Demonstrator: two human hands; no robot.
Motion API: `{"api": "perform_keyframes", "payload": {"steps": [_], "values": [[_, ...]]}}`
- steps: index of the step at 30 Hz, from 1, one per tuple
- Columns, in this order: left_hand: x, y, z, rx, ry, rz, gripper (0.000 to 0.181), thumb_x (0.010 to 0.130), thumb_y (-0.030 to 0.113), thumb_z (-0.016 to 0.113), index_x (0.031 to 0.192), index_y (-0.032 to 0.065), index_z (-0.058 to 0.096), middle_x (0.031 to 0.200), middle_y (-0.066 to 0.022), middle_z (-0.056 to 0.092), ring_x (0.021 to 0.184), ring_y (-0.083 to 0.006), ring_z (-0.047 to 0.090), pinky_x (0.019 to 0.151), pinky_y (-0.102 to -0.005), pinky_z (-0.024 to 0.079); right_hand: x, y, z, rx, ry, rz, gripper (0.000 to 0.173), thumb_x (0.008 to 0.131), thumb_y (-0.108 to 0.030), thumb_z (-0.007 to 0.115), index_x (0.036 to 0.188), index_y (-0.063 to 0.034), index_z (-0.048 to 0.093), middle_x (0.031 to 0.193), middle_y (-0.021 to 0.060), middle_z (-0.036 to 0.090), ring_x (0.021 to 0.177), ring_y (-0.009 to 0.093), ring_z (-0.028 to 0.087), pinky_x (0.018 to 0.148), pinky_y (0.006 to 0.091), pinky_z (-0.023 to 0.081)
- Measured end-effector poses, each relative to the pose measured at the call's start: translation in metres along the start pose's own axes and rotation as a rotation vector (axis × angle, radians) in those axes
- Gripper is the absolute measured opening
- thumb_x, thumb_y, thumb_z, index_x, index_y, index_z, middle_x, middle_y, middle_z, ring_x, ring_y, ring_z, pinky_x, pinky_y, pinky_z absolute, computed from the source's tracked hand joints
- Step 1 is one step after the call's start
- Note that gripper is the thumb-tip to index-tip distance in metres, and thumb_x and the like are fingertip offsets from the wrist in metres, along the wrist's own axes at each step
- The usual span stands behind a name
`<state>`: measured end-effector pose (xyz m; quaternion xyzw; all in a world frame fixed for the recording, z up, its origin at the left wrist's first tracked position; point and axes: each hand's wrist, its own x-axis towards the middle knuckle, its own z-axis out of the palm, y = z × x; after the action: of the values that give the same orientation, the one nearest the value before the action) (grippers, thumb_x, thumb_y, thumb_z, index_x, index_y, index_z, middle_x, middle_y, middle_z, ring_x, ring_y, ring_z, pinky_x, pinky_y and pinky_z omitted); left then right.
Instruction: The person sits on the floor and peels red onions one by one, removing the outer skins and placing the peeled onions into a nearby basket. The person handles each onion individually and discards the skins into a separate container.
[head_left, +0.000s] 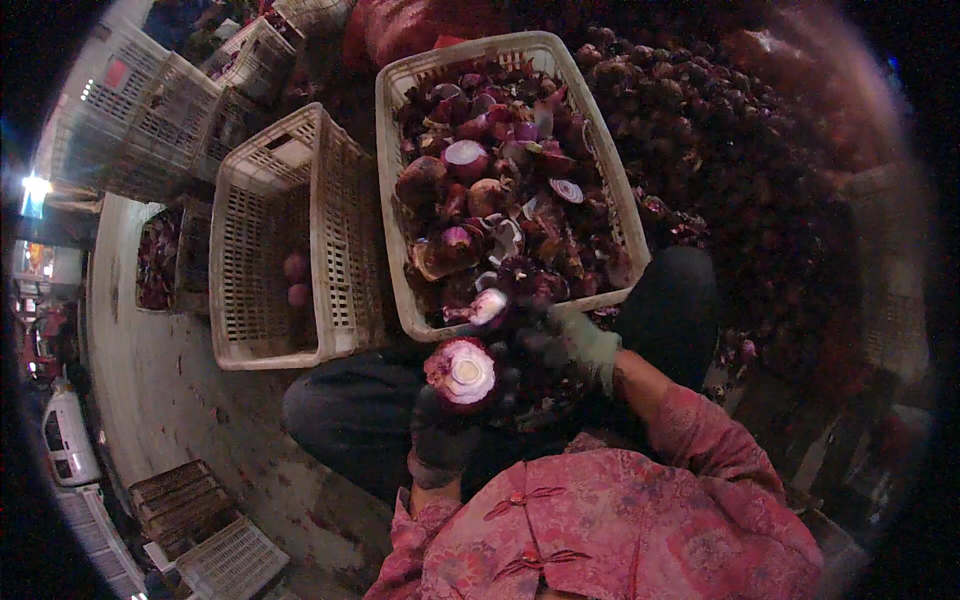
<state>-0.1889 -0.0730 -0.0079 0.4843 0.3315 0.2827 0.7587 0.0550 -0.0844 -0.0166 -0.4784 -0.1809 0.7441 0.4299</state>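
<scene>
My left hand (448, 435), in a dark glove, grips a red onion (463, 373). The onion's pale cut face with its rings is turned up. My right hand (574, 341) wears a glove with a pale green cuff and is at the near rim of a plastic crate (390, 187). Its dark fingers are blurred, and what they hold cannot be made out. Red onion skins, trimmings and cut pieces fill that crate. A white-faced onion piece (489, 306) shows at the crate's near edge, just above the held onion.
Left of the filled crate stands a slatted plastic crate (322, 349) with two onions (296, 281) inside. A large heap of red onions (697, 105) spreads to the right. Stacked crates (142, 97) rise at the upper left. More crates (232, 559) lie at the lower left.
</scene>
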Motion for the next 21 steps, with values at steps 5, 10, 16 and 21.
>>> {"api": "perform_keyframes", "payload": {"steps": [5, 10, 16, 21], "values": [[0.013, 0.036, 0.036, 0.331, 0.339, 0.016, 0.042, 0.097, 0.020, 0.050, 0.135, 0.0032, 0.046, 0.128, -0.0103, 0.057, 0.114, -0.0259, 0.057, 0.096, -0.0414, 0.048, -0.030, -0.036, 0.014, -0.390, 0.035, -0.184, 0.060, 0.094, -0.005, 0.053, 0.147, -0.0093, 0.025, 0.105, 0.0071, 0.062, 0.087, 0.020, 0.060, 0.084, 0.0365, 0.051], [0.034, 0.028, 0.037, -0.378, 0.410, -0.074, 0.039, 0.087, 0.004, 0.066, 0.125, 0.0032, 0.056, 0.117, -0.0047, 0.061, 0.105, -0.0170, 0.059, 0.091, -0.0309, 0.048, -0.045, 0.022, 0.023, -0.978, -0.035, -0.441, 0.065, 0.095, -0.025, 0.052, 0.149, -0.0123, 0.017, 0.102, 0.0191, 0.066, 0.085, 0.034, 0.066, 0.073, 0.0432, 0.053], [0.033, 0.008, 0.024, 0.083, 0.473, 0.033, 0.041, 0.087, 0.009, 0.069, 0.126, 0.0025, 0.056, 0.114, -0.0042, 0.062, 0.102, -0.0139, 0.058, 0.090, -0.0289, 0.046, -0.063, -0.013, 0.053, -1.147, -0.010, -0.076, 0.067, 0.092, -0.029, 0.055, 0.147, -0.0121, 0.020, 0.101, 0.0230, 0.067, 0.091, 0.042, 0.065, 0.074, 0.0484, 0.052], [0.035, 0.011, 0.029, 0.195, 0.527, 0.041, 0.040, 0.087, 0.006, 0.067, 0.125, 0.0019, 0.056, 0.112, -0.0045, 0.063, 0.101, -0.0127, 0.057, 0.089, -0.0285, 0.047, -0.057, -0.012, 0.049, -1.245, 0.027, -0.257, 0.058, 0.092, -0.029, 0.054, 0.141, -0.0103, 0.030, 0.103, 0.0233, 0.066, 0.094, 0.042, 0.065, 0.076, 0.0495, 0.052]]}}
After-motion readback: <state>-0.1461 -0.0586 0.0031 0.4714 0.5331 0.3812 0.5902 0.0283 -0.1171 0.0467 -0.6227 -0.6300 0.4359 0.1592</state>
